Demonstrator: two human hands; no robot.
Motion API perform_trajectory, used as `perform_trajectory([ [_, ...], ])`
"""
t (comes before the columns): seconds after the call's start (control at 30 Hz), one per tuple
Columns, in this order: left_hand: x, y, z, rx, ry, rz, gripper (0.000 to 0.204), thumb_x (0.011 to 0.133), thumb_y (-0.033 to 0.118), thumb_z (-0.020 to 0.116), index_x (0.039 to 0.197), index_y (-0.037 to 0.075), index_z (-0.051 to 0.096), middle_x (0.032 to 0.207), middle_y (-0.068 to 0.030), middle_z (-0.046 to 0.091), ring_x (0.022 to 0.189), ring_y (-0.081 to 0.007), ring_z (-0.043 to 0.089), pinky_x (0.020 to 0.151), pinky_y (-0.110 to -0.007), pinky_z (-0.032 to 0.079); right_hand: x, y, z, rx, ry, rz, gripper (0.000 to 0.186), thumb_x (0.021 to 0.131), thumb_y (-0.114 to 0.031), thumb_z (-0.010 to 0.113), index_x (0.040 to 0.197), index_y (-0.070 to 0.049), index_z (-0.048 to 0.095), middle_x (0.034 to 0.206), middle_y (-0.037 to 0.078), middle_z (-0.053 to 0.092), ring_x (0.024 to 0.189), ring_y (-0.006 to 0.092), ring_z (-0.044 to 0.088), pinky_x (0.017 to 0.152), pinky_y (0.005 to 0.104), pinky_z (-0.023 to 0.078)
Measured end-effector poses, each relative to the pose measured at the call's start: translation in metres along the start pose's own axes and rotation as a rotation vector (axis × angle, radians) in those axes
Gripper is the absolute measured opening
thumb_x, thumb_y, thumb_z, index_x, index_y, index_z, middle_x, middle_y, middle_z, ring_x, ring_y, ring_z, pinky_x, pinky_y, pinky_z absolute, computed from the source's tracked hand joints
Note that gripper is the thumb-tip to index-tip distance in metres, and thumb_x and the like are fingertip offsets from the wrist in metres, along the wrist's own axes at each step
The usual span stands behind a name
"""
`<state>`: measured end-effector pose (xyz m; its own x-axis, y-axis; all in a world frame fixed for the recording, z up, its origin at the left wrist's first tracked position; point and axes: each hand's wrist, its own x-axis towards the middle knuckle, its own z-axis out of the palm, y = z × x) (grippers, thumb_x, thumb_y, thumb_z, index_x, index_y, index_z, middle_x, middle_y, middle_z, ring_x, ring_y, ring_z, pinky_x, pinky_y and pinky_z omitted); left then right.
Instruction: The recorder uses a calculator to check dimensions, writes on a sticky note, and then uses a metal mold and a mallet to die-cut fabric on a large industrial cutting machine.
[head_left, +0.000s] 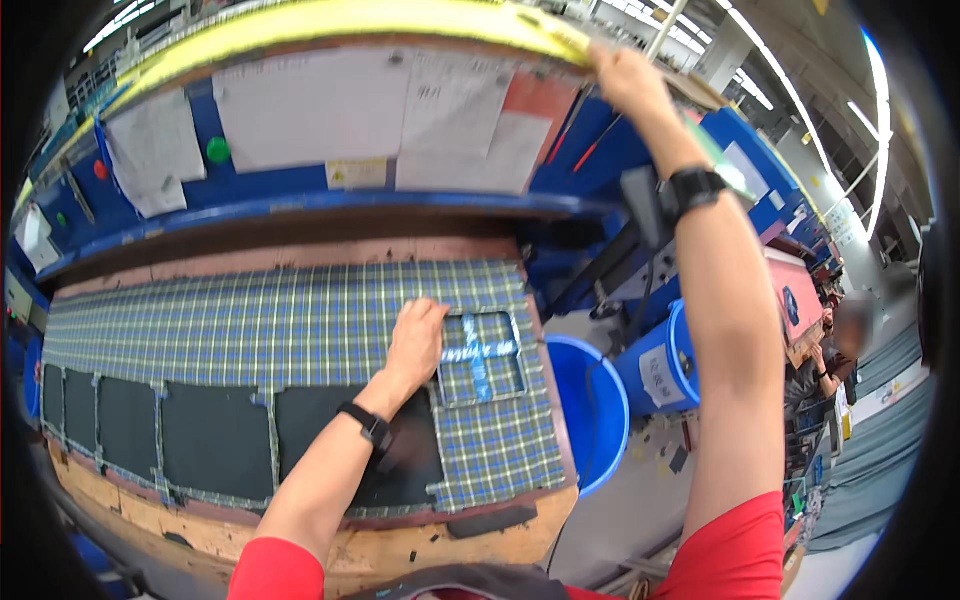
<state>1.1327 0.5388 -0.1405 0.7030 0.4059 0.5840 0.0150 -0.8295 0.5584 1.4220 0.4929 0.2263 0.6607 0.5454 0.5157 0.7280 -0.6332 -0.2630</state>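
Observation:
Green, blue and white plaid fabric lies spread on the work board, with a row of rectangular openings cut along its near side showing black beneath. Toward its right end rests a rectangular metal cutting die with crossed blue tape over its middle. My left hand is closed on the die's left edge, fingers bent over the rim. Raised at the upper right, my right hand has its fingers curled at the right end of the press's yellow top beam; its fingertips are partly hidden.
The blue machine front carries pinned papers and coloured magnets. Blue bins stand right of the wooden bench edge. A dark arm-like bracket juts out beside the board. Another person is at the far right.

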Motion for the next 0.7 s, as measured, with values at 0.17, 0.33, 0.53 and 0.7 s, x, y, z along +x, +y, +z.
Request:
perform_trajectory([
  [0.17,0.016,0.007,0.021,-0.062,0.025,0.044,0.03,0.085,-0.008,0.057,0.112,-0.002,0.067,0.099,-0.0149,0.061,0.092,-0.0347,0.057,0.085,-0.043,0.049,0.063,0.086,-0.013,0.83,-0.327,0.295,0.029,0.097,-0.033,0.068,0.097,-0.004,0.066,0.067,-0.006,0.052,0.053,0.0048,0.048,0.046,0.0222,0.041],
  [0.33,0.002,-0.014,0.004,0.034,-0.01,-0.033,0.031,0.084,-0.01,0.055,0.111,-0.002,0.068,0.099,-0.0145,0.061,0.095,-0.0338,0.057,0.087,-0.043,0.049,-0.082,0.023,-0.039,1.188,-0.467,0.454,0.026,0.097,-0.027,0.066,0.102,-0.001,0.063,0.071,-0.003,0.057,0.053,0.0031,0.048,0.045,0.0205,0.036],
  [0.53,0.0,-0.014,0.007,0.026,-0.023,-0.009,0.031,0.084,-0.007,0.053,0.109,-0.001,0.069,0.101,-0.0153,0.062,0.098,-0.0359,0.058,0.091,-0.045,0.049,-0.182,0.035,-0.096,0.956,-0.461,0.195,0.024,0.099,-0.025,0.063,0.102,-0.002,0.061,0.066,-0.003,0.053,0.047,0.0017,0.042,0.043,0.0184,0.033],
  [0.7,0.002,-0.006,0.005,0.033,-0.037,-0.013,0.031,0.085,-0.006,0.053,0.11,0.001,0.069,0.103,-0.0141,0.063,0.101,-0.0349,0.058,0.093,-0.045,0.048,-0.338,0.059,-0.128,0.849,-0.327,0.266,0.034,0.102,-0.016,0.058,0.129,0.001,0.047,0.078,0.007,0.06,0.054,0.0096,0.056,0.046,0.0227,0.045],
])
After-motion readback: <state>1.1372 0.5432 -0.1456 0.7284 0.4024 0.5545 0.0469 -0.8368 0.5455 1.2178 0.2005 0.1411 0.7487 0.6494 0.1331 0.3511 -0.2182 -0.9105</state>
